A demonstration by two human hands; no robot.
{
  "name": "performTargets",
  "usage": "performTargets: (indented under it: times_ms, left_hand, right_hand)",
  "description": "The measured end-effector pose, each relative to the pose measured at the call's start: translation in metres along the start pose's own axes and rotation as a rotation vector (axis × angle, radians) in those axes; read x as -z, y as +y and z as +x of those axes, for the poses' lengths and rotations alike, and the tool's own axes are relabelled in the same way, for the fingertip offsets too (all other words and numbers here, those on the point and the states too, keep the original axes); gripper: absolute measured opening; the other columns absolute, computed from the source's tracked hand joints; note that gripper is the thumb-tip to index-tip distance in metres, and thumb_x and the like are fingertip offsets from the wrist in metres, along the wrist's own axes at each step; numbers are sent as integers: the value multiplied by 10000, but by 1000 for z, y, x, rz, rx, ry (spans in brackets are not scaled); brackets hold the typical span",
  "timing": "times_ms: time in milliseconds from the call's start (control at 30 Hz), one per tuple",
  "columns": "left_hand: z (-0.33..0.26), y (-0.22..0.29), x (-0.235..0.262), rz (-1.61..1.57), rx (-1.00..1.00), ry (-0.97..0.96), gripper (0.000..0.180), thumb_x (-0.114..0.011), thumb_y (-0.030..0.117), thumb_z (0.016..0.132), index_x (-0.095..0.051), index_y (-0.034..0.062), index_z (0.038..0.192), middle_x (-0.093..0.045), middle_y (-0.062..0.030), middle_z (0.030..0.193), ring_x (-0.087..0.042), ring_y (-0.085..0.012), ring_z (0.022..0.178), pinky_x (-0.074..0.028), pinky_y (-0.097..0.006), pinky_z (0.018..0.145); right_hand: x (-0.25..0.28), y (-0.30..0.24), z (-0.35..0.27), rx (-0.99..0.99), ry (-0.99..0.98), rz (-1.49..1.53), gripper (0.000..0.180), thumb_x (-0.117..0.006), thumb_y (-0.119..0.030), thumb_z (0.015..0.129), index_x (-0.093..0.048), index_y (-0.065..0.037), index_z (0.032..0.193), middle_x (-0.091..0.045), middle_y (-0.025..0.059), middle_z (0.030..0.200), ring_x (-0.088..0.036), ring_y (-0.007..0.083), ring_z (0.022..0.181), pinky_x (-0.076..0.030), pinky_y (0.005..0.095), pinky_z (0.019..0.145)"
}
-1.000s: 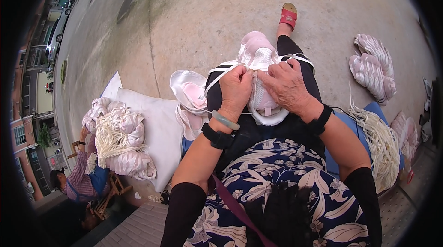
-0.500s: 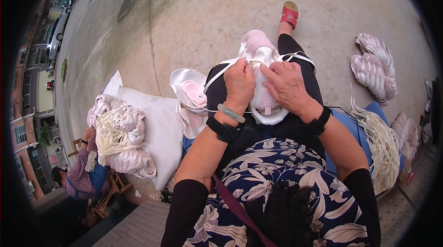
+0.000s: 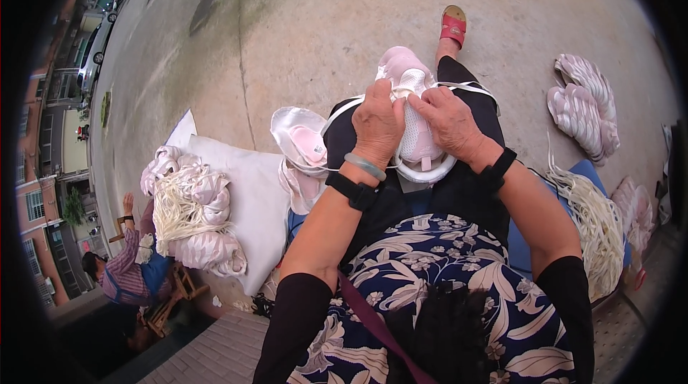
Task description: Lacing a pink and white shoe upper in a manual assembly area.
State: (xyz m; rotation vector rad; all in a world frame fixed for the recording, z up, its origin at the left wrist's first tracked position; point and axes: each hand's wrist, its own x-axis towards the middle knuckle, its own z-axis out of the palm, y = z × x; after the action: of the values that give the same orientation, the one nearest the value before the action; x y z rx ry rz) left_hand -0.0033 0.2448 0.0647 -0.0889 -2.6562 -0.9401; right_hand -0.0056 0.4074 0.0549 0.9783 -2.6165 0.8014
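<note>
A pale pink and white shoe upper [image 3: 414, 108] rests on my lap, toe pointing away from me. My left hand [image 3: 378, 123] grips its left side with fingers curled over the top. Over the shoe's right side lies my right hand [image 3: 451, 121], its fingertips pressing near the top of the mesh. A white lace or cord [image 3: 473, 87] loops out from the shoe across my black trouser leg. Another pink shoe piece [image 3: 302, 141] lies just left of my knee.
A white sack [image 3: 247, 197] at my left carries bundled pink uppers and white laces [image 3: 188, 213]. More pink uppers [image 3: 582, 102] lie on the concrete at right, with a bundle of white laces [image 3: 594, 223] on a blue seat. Another person [image 3: 122, 273] sits at lower left.
Both hands have shifted slightly up the shoe upper, the right fingers now closer to its top. The shoe stays on my lap.
</note>
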Motion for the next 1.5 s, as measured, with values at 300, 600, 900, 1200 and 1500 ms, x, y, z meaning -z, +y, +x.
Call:
performTargets:
  times_ms: [300, 600, 900, 1200, 1500]
  left_hand:
    - [-4, 2, 15, 43, -159, -238, 275, -650, 171, 741, -603, 1, 952, -631, -168, 855, -620, -325, 774, -495, -385, 666]
    - [8, 25, 22, 323, -36, -585, 187, -566, 114, 760, -569, -41, 863, -624, -240, 809, -626, -377, 804, -496, -445, 706]
    - [2, 5, 30, 82, -14, -530, 153, -487, 59, 745, -566, -30, 841, -599, -260, 781, -584, -430, 777, -448, -487, 693]
    - [-8, -19, 30, -175, -75, -410, 213, -494, 43, 739, -616, -25, 900, -603, -216, 722, -604, -332, 664, -473, -377, 621]
    - [-2, -31, 27, -408, 166, -556, 171, -521, 97, 790, -641, -4, 856, -566, -6, 606, -519, -72, 500, -416, -225, 442]
  right_hand:
    - [3, 11, 2, 97, -13, 4, 327, -523, -69, 745, -549, -60, 1071, -518, 74, 867, -519, 245, 824, -447, 337, 708]
    - [3, 9, -3, 124, -23, -56, 297, -525, -96, 754, -557, -90, 1049, -518, 55, 859, -518, 227, 831, -407, 349, 719]
    - [-2, -40, 10, -363, 52, 19, 312, -624, -234, 736, -566, -150, 1030, -537, 71, 853, -519, 248, 871, -331, 438, 790]
    - [-6, -47, 10, -247, 69, -101, 287, -623, -175, 759, -533, -156, 1030, -528, 69, 869, -524, 242, 900, -305, 486, 892]
    - [-9, -48, 14, -63, -45, -360, 106, -616, -190, 751, -578, -117, 818, -544, 53, 733, -561, 212, 779, -359, 405, 773]
